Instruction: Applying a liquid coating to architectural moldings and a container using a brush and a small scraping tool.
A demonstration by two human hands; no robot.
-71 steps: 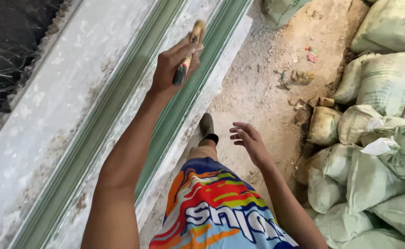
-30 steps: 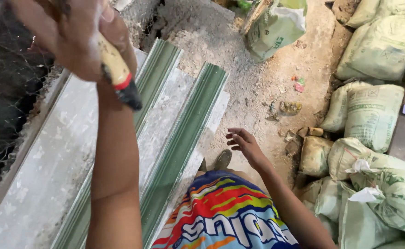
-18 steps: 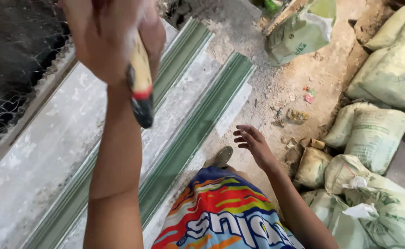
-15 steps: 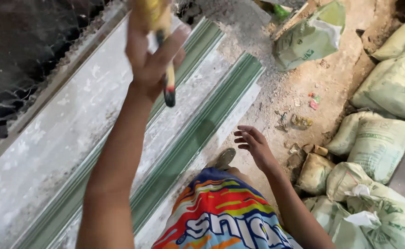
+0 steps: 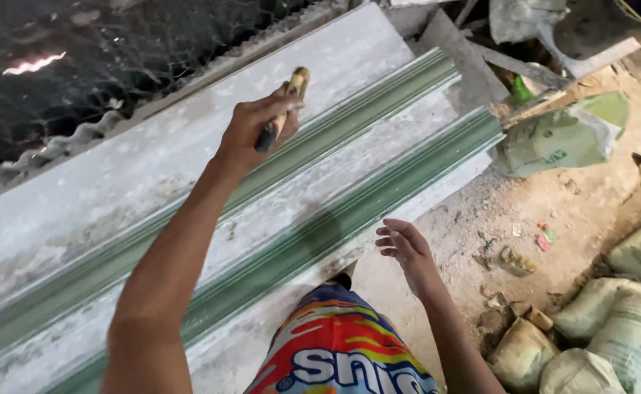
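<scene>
A view from above, looking down along a person's 2 bare arms toward the ground. The left hand [image 5: 251, 128] is stretched forward with its fingers wrapped tight around a tool [image 5: 282, 109], pinching it near the middle. The tool has a pale yellowish upper end that sticks up past the fingers and a dark lower end that shows below the palm; what kind of tool it is cannot be told. Hand and tool are above a long pale slab [image 5: 189, 146] that runs slantwise from lower left to upper right. The slab is dusty grey-white and has 2 green grooved strips [image 5: 379, 109] running along its length, 1 near the middle and 1 at the near edge. Whether the tool touches the slab cannot be told.

The right hand [image 5: 404, 248] is lower and nearer, held out over the dirt floor [image 5: 554, 204] just beside the near edge of the slab. Its fingers are spread and slightly curled, and it holds nothing.

At the bottom, the person's bright multicoloured shorts [image 5: 335, 357] fill the space between the arms.

Behind the slab, at upper left, is dark wire mesh [image 5: 152, 44]. On the right, several filled grey-green sacks [image 5: 627, 314] are piled on the floor, with small stones and scraps of litter near them. A flattened green and white bag [image 5: 561, 138] lies beyond the far end of the slab.
</scene>
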